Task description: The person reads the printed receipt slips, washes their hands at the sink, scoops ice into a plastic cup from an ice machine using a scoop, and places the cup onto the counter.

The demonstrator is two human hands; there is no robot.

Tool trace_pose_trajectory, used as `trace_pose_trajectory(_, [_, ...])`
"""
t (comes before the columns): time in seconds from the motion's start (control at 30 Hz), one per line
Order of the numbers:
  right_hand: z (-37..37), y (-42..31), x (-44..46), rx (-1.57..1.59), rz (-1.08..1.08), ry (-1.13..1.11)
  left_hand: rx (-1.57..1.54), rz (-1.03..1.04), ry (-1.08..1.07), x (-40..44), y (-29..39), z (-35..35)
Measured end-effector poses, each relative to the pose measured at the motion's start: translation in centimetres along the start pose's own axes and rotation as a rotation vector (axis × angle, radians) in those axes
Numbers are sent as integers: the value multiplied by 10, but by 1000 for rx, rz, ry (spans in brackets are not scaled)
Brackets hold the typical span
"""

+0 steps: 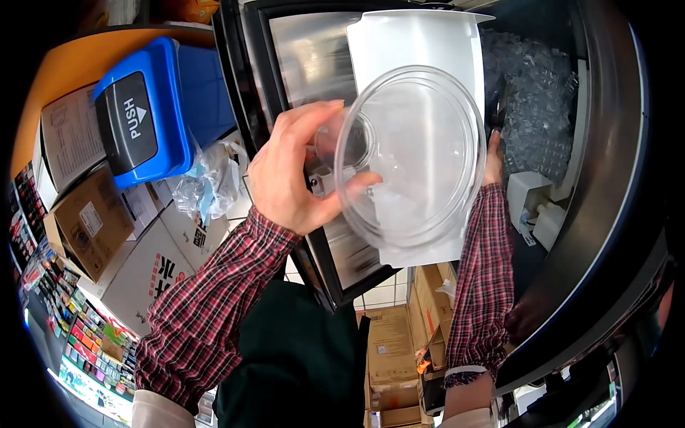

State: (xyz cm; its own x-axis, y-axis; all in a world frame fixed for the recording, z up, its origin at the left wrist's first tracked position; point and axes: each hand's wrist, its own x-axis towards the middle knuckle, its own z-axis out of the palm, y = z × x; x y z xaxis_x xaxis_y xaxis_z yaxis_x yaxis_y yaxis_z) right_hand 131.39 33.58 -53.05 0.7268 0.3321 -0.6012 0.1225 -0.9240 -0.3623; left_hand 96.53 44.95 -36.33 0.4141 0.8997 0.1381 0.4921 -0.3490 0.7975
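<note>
My left hand is closed around the side of a large clear plastic cup, thumb below and fingers above. The cup's wide mouth is toward me, and no filling shows in it. Farther right, my right hand reaches into an ice bin past the edge of a white panel. Most of its fingers are hidden behind the cup and panel; a dark shape lies just beyond them, too unclear to name. Heaped clear ice cubes fill the bin's far part beside that hand.
A white plastic fitting sits inside the bin near my right forearm. The bin's black-framed metal door stands at left. Beyond it are a blue push-lid trash bin, a crumpled plastic bag and cardboard boxes. More cartons are below.
</note>
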Motion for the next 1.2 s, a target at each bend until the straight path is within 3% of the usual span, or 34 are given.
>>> trace_pose_trajectory(0.13, [-14,-14,-22,509,66,144,41,-29,-35,-3,4,-2])
trace_pose_trajectory(0.17, [-19,-20,-11,586,-49,209,5,-13,-25,-3,-3,2])
trace_pose_trajectory(0.2, [-25,-23,-2,557,-38,272,2,-14,-25,-6,-5,5])
trace_pose_trajectory(0.27, [-31,-23,26,517,52,216,-39,-8,25,-5,-8,5])
trace_pose_trajectory(0.3, [-17,-17,33,355,29,136,-43,19,33,-5,-11,5])
trace_pose_trajectory(0.33, [-4,-10,32,186,11,55,-43,10,32,-6,-13,5])
trace_pose_trajectory(0.4, [-3,-23,-8,133,71,42,-42,0,38,-8,-12,5])
trace_pose_trajectory(0.5, [-9,-21,-30,328,-73,78,63,15,-13,0,4,-5])
trace_pose_trajectory(0.6, [-24,-52,0,505,-24,322,39,-16,-37,-3,0,-1])
trace_pose_trajectory(0.67, [-28,-64,31,503,-101,325,-51,13,53,-7,-8,6])
trace_pose_trajectory(0.73, [-9,-73,27,165,111,189,-104,35,105,-8,-11,10])
trace_pose_trajectory(0.8, [-10,-69,7,199,24,84,-69,-2,55,-6,-6,5])
trace_pose_trajectory(0.9, [-12,-73,-16,193,-45,276,94,-14,-89,3,8,-9])
trace_pose_trajectory(1.0, [-22,-74,14,509,-122,362,-62,7,37,-5,-2,3])
trace_pose_trajectory(1.07, [-16,-73,23,423,-27,394,-83,-12,34,-4,-1,2])
trace_pose_trajectory(1.13, [-18,-67,18,368,140,-124,-4,-13,-8,-1,3,-2])
trace_pose_trajectory(1.17, [-10,-63,6,399,229,-52,20,-13,-23,0,6,-4])
trace_pose_trajectory(1.2, [-11,-43,-5,318,87,-36,42,3,-28,2,7,-5])
